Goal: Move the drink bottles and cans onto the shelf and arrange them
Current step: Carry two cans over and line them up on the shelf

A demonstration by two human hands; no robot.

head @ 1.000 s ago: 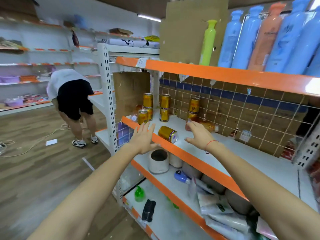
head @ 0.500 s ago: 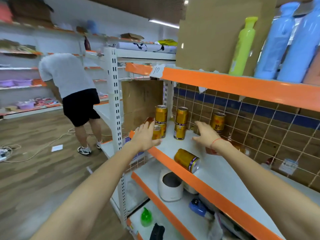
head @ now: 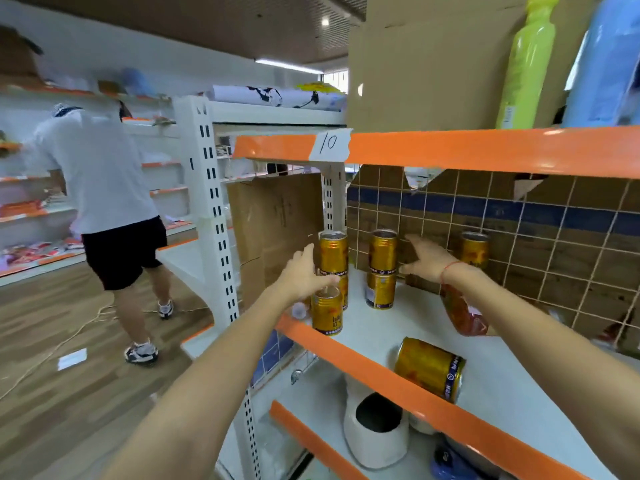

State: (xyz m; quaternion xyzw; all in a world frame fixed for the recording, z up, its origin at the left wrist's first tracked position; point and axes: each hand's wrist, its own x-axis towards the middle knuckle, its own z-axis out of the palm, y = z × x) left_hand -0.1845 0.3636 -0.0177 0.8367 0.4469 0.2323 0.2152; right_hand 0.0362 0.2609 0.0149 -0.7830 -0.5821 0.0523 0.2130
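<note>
Several gold drink cans stand on the white shelf with an orange front edge. Two stacks of two sit at the back left, topped by one can and another. A single can stands in front, and another can stands by the wire back. One can lies on its side at the shelf edge. A red-orange bottle lies under my right forearm. My left hand is open against the left stack. My right hand, fingers spread, reaches between the middle stack and the right can.
A person in a white shirt and black shorts stands at the left shelves. A cardboard box closes the shelf's left end. Above are a large carton, a green bottle and blue bottles. A white pot sits on the shelf below.
Both hands have moved deeper into the shelf, from near the fallen can to the upright cans at the back. The person at the left has straightened up.
</note>
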